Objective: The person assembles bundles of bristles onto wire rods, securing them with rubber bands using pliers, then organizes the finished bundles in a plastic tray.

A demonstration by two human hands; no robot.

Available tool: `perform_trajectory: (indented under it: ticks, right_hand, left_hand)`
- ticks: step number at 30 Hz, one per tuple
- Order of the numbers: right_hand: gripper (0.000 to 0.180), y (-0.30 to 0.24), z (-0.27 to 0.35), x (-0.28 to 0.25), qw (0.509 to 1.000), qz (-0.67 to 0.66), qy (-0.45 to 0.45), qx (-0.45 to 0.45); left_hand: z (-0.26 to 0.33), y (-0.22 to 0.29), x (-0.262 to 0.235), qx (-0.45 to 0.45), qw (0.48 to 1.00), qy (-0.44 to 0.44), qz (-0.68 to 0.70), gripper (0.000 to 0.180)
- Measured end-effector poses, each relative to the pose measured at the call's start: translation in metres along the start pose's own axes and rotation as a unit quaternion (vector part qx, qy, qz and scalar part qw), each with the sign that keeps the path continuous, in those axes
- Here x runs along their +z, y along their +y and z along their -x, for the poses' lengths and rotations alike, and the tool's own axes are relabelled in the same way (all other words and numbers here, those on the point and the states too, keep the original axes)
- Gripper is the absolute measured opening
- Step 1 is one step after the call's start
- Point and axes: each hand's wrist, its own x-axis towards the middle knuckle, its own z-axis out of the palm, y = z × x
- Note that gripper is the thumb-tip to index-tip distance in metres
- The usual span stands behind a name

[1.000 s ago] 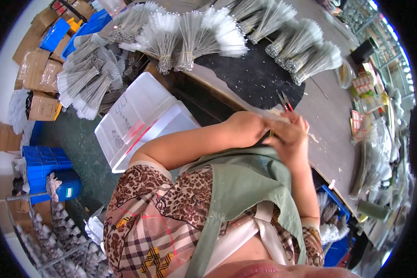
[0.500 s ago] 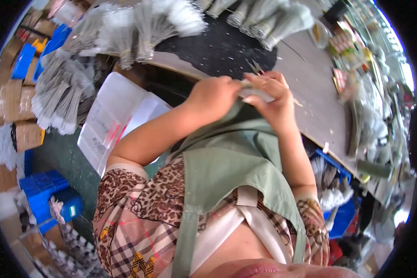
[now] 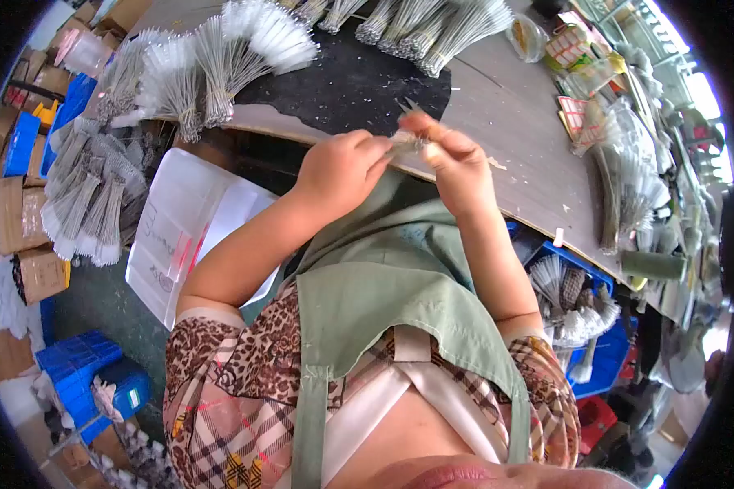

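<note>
Between both curled hands (image 3: 337, 175), in their grip, a small greyish piece (image 3: 404, 147)

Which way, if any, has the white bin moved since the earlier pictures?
No: judged against the table, the white bin shows no shift; the view swung.

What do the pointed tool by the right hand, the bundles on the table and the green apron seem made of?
The pointed tool looks like dull grey metal, judging by its slim, straight tips. The bundles look like thin, faintly shiny grey metal wire, with whitish, translucent ends, perhaps plastic bristles. The apron looks like matte cloth: it drapes in soft folds.
</note>
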Motion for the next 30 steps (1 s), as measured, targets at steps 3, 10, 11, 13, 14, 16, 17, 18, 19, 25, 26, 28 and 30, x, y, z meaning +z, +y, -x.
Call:
perform_trajectory:
  ticks: [3,10,11,13,14,16,17,18,19,25,26,28,30]
  right_hand:
    - [0.02,-0.006,0.007,0.003,0.964,0.26,-0.014,-0.049]
    - [0.022,-0.019,0.025,0.009,0.783,0.593,-0.131,-0.139]
    - [0.019,-0.02,0.027,0.006,0.766,0.608,-0.163,-0.131]
    - [0.015,-0.021,0.031,-0.006,0.745,0.635,-0.171,-0.108]
    - [0.013,-0.015,0.033,-0.015,0.742,0.646,-0.149,-0.099]
    - [0.01,-0.015,0.03,-0.05,0.721,0.681,-0.103,-0.073]
    - [0.013,-0.018,0.03,-0.08,0.852,0.523,0.005,-0.035]
    - [0.02,-0.026,0.03,-0.104,0.935,0.342,0.089,0.029]
    - [0.027,-0.029,0.014,-0.135,0.904,0.341,0.201,0.157]
    - [0.037,-0.046,-0.006,-0.288,0.873,0.177,0.445,0.09]
    - [0.038,-0.044,-0.015,-0.313,0.875,0.164,0.451,0.07]
    - [0.038,-0.045,-0.039,-0.332,0.784,0.369,0.493,0.078]
    - [0.038,-0.04,-0.045,-0.336,0.658,0.556,0.501,0.08]
  left_hand:
    - [0.004,0.0,-0.01,0.006,0.976,-0.182,-0.121,0.015]
    - [0.007,0.008,-0.006,-0.003,0.982,-0.185,-0.033,0.035]
    - [0.007,0.011,-0.006,-0.012,0.983,-0.183,-0.015,0.034]
    - [0.006,0.019,-0.011,-0.042,0.978,-0.204,0.016,0.046]
    - [0.006,0.02,-0.014,0.01,0.986,-0.163,0.029,0.05]
    - [0.005,0.019,-0.022,0.014,0.99,-0.138,-0.007,0.053]
    - [0.006,0.019,-0.026,0.006,0.994,-0.11,-0.016,0.054]
    - [0.013,0.012,-0.028,-0.021,0.995,-0.095,-0.021,0.05]
    - [0.022,0.003,-0.03,-0.046,0.994,-0.1,-0.021,0.047]
    - [0.069,-0.015,-0.046,-0.173,0.973,-0.152,-0.011,0.037]
    - [0.072,-0.014,-0.049,-0.21,0.963,-0.169,-0.002,0.036]
    - [0.082,-0.011,-0.057,-0.23,0.959,-0.164,0.007,0.036]
    - [0.096,-0.014,-0.07,-0.278,0.949,-0.147,0.02,0.035]
